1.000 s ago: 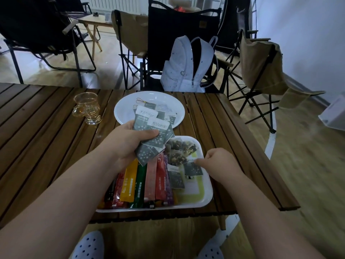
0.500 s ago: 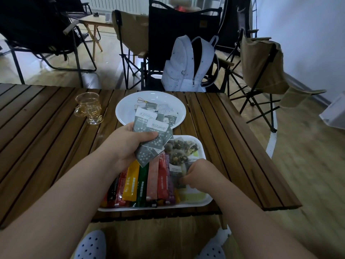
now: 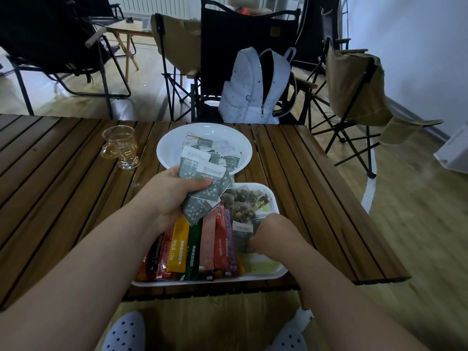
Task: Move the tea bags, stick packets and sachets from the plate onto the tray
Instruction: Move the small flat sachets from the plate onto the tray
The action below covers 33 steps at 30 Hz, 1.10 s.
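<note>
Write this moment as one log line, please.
left hand: holds grey sachets | right hand: placing sachet on tray | plate: sachets remain

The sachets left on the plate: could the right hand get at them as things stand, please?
Probably not right away. The right hand is down on the tray, pinching a grey sachet there, and the left hand with its fan of sachets hangs in front of the plate.

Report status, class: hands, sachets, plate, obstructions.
Left hand grips a fan of grey sachets. Right hand sets one on tray. Plate holds more. Nothing obstructing.
</note>
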Tool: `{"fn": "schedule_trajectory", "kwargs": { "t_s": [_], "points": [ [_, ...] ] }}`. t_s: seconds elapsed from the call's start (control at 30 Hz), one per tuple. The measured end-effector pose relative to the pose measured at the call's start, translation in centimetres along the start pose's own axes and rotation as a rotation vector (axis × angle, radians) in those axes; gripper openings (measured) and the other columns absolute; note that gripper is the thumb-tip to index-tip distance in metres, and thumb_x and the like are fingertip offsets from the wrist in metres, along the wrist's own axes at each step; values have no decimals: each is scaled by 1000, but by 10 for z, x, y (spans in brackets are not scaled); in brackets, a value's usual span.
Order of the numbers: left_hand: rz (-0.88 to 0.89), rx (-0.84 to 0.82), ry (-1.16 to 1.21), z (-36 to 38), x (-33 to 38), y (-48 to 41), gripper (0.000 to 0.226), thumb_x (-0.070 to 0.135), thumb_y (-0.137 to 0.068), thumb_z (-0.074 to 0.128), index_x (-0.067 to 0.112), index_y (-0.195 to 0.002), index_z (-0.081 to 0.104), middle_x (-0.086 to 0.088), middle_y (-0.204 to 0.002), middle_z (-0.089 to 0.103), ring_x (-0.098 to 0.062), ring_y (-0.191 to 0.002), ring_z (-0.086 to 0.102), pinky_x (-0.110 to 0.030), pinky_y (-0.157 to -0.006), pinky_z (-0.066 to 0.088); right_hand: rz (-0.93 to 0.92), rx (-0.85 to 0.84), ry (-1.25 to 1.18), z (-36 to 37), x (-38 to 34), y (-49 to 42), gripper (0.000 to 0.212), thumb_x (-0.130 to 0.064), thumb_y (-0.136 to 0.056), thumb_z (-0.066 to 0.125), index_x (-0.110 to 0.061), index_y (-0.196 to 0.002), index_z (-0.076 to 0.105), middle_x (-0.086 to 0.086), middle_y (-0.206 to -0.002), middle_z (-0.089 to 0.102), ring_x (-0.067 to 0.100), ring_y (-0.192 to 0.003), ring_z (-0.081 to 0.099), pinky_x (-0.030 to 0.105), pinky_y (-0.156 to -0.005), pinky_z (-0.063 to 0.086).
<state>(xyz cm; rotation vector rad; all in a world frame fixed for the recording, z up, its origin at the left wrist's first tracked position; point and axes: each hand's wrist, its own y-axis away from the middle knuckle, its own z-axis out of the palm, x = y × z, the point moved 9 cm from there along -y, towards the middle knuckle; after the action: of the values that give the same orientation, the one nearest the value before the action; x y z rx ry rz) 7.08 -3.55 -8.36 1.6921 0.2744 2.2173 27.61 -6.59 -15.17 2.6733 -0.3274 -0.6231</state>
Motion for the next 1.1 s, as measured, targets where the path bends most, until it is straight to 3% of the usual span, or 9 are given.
{"fn": "schedule_trajectory", "kwargs": {
  "t_s": [0.07,0.23,0.37,0.63,0.8,0.9,0.97,1.03,1.1],
  "points": [
    [2,3,3,0,1,0,42,-3,-88,68,11,-127,63,-12,-110,77,-25,-93,75,-36,-73,64,33,25,-32,-13,8,0,14,-18,-85,70,-9,-75,66,2,-67,62,14,-52,52,22,-46,40],
    [10,15,13,0,3,1,38,-5,-88,66,9,-124,64,-14,-109,77,-23,-85,76,-35,-70,64,135,68,-15,-48,43,-2,20,-26,-82,76,-8,-90,73,8,-85,75,18,-66,63,29,-58,50],
    [-1,11,-4,1,0,0,40,-4,-88,67,9,-126,63,-12,-108,77,-21,-82,76,-32,-67,64,167,111,34,-55,55,-6,19,-27,-82,75,-10,-89,72,6,-83,74,17,-64,64,26,-52,47],
    [-22,-10,-19,4,-4,-1,42,-2,-89,66,11,-128,62,-10,-111,77,-23,-92,76,-33,-70,63,54,192,-40,-47,27,-12,15,-26,-83,79,-14,-84,71,4,-81,71,20,-75,71,40,-70,64],
    [-29,-17,-31,2,-5,-1,42,-2,-90,66,13,-129,62,-10,-112,77,-24,-94,76,-33,-69,63,-30,168,-102,-43,22,-12,9,-19,-86,77,-18,-80,71,2,-87,72,19,-85,70,42,-79,62],
    [-35,-30,-48,0,-6,-1,42,-1,-90,66,13,-130,62,-10,-112,76,-25,-98,75,-36,-74,62,-73,195,-188,-47,18,-10,13,-21,-90,72,-14,-79,71,-1,-80,69,14,-75,66,36,-69,61],
    [-50,-65,-83,2,-7,0,43,0,-89,67,13,-130,62,-10,-112,77,-25,-98,75,-36,-73,60,-134,239,-345,-57,11,-3,25,-28,-93,69,-11,-76,70,-2,-70,63,10,-61,56,27,-56,48],
    [-79,-121,-143,7,-10,2,42,0,-89,67,13,-128,62,-10,-111,77,-24,-95,75,-35,-71,59,-207,271,-469,-65,2,6,35,-37,-96,64,-13,-72,69,0,-63,60,8,-55,51,24,-55,40],
    [-116,-184,-202,15,-14,5,42,-2,-88,67,13,-126,63,-11,-110,77,-25,-95,74,-37,-75,58,-278,248,-605,-68,-9,12,42,-43,-97,60,-10,-75,72,8,-68,66,9,-54,52,23,-54,42]
  ]
}}
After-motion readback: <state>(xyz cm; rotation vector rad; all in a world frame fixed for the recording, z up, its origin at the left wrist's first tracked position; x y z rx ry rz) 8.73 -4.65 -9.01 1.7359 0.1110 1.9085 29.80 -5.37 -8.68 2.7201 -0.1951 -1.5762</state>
